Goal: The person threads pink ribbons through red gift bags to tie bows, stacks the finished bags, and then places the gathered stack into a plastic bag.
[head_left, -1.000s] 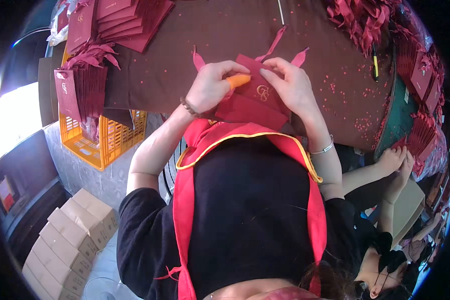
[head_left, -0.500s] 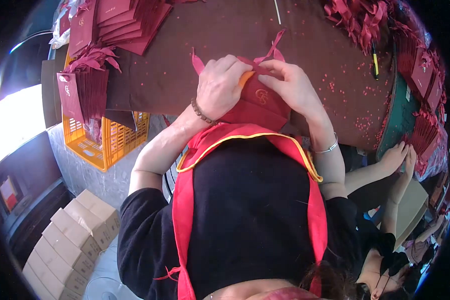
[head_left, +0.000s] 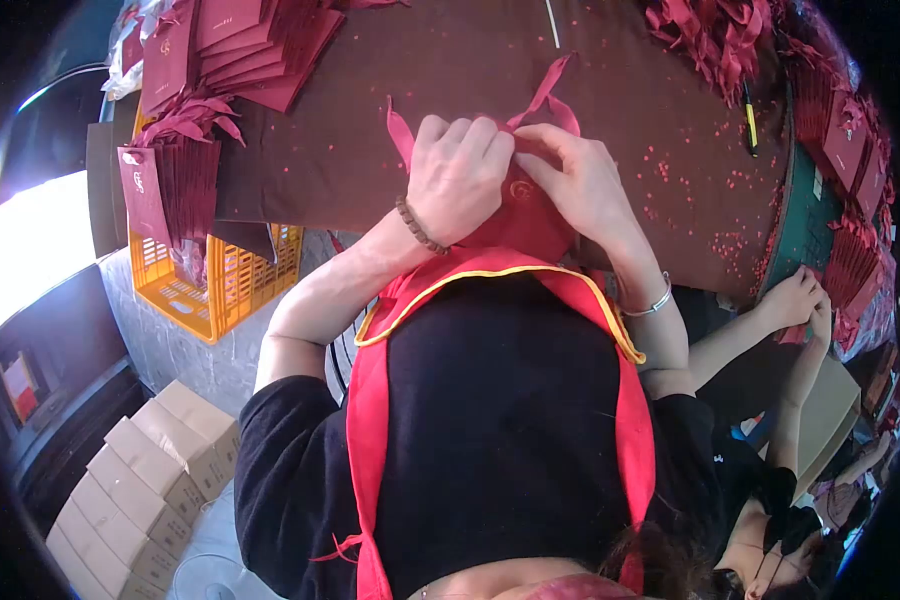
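Observation:
A dark red paper bag [head_left: 535, 215] with a small gold emblem is at the table's near edge, against my apron. Pink-red ribbon ends [head_left: 552, 92] stick up behind its top. My left hand [head_left: 460, 175], with a brown beaded bracelet, is closed over the bag's upper left part, knuckles up. Its fingertips are hidden. My right hand [head_left: 575, 175], with a silver bangle at the wrist, pinches the top edge with thumb and index finger close to the left hand. Exactly what lies between the fingers is covered.
Stacked red bags [head_left: 245, 50] lie at the far left, with more ribboned bags [head_left: 170, 190] below them. A yellow crate [head_left: 215, 290] and cardboard boxes [head_left: 150, 470] stand left. Small red bits and a yellow-black cutter [head_left: 750, 125] lie right. A co-worker's hands [head_left: 800, 300] work among bags there.
My left hand has rolled over and closed further toward my right hand, covering an orange patch seen by its fingers before. The right hand stays nearly in place. The co-worker's hands have shifted slightly.

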Motion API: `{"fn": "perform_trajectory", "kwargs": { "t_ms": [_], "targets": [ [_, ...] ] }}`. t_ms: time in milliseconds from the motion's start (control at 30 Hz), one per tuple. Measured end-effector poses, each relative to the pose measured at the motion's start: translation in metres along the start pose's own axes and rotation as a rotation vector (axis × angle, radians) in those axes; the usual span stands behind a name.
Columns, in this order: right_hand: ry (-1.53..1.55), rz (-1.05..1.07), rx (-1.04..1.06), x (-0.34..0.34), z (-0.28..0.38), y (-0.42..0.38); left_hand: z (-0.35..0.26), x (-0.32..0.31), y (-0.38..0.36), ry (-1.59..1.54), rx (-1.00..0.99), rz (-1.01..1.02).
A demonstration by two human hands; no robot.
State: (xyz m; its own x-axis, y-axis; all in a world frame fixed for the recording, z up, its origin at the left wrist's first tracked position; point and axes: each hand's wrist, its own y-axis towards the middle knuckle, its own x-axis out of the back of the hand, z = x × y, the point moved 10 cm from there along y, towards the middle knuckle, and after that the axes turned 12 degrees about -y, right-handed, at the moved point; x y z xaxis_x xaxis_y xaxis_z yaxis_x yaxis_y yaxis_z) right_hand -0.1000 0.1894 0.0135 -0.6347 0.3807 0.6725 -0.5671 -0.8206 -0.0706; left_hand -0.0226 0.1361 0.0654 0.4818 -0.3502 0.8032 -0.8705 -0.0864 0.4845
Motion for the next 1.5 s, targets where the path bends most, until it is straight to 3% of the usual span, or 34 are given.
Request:
{"fn": "perform_trajectory", "kwargs": {
  "t_ms": [167,300,400,500,600,633,667,733,767,800,867,1000,1067,1133,1233,1300,1367,1400,1500],
  "targets": [
    [-0.041,-0.048,-0.031,0.003,-0.003,-0.005,0.004,-0.001,-0.002,-0.139,0.062,0.134],
    [-0.062,-0.073,0.027,0.004,0.000,-0.003,0.013,-0.002,-0.006,-0.199,0.061,0.100],
    [-0.062,-0.057,0.059,0.007,0.009,-0.005,0.030,-0.002,-0.003,-0.337,0.184,0.055],
    [-0.045,-0.040,0.098,0.004,0.014,-0.007,0.035,0.007,0.006,-0.344,0.136,0.063],
    [-0.033,0.011,0.099,-0.003,0.019,-0.011,0.061,-0.018,0.004,-0.820,0.332,0.350],
    [-0.058,-0.014,0.136,-0.004,0.024,-0.012,0.062,-0.028,0.001,-0.935,0.486,0.546],
    [-0.038,0.029,0.124,-0.010,0.021,-0.011,0.066,-0.027,0.004,-0.931,0.488,0.541],
    [-0.128,-0.018,0.202,-0.008,0.036,-0.015,0.062,-0.036,0.003,-0.504,0.333,0.817],
    [-0.204,-0.036,0.180,-0.005,0.042,-0.019,0.063,-0.042,-0.003,-0.406,0.375,0.983],
    [-0.204,-0.033,0.184,-0.006,0.044,-0.020,0.064,-0.041,0.004,-0.405,0.379,0.980],
    [-0.265,-0.011,0.213,-0.010,0.049,-0.021,0.059,-0.054,-0.003,-0.444,0.307,1.222],
    [-0.275,-0.029,0.237,-0.011,0.050,-0.023,0.045,-0.073,-0.014,-0.867,0.294,1.388],
    [-0.263,-0.092,0.236,-0.006,0.048,-0.024,0.045,-0.076,-0.017,-0.976,0.343,1.352],
    [-0.219,-0.059,0.264,-0.006,0.049,-0.025,0.050,-0.070,0.006,-0.939,0.249,1.030],
    [-0.144,0.051,0.313,-0.016,0.054,-0.025,0.092,-0.066,0.032,-0.749,0.435,0.671],
    [-0.217,-0.023,0.310,-0.013,0.050,-0.020,0.100,-0.065,0.031,-0.684,0.469,0.608],
    [-0.139,-0.083,0.251,-0.009,0.037,-0.015,0.110,-0.038,0.033,-0.846,0.506,0.230],
    [-0.057,-0.086,0.207,-0.009,0.027,-0.011,0.121,-0.040,0.020,-0.932,0.668,0.213],
    [-0.244,-0.192,0.271,0.001,0.033,-0.018,0.093,-0.024,0.003,-0.794,0.625,0.343]
  ]
}}
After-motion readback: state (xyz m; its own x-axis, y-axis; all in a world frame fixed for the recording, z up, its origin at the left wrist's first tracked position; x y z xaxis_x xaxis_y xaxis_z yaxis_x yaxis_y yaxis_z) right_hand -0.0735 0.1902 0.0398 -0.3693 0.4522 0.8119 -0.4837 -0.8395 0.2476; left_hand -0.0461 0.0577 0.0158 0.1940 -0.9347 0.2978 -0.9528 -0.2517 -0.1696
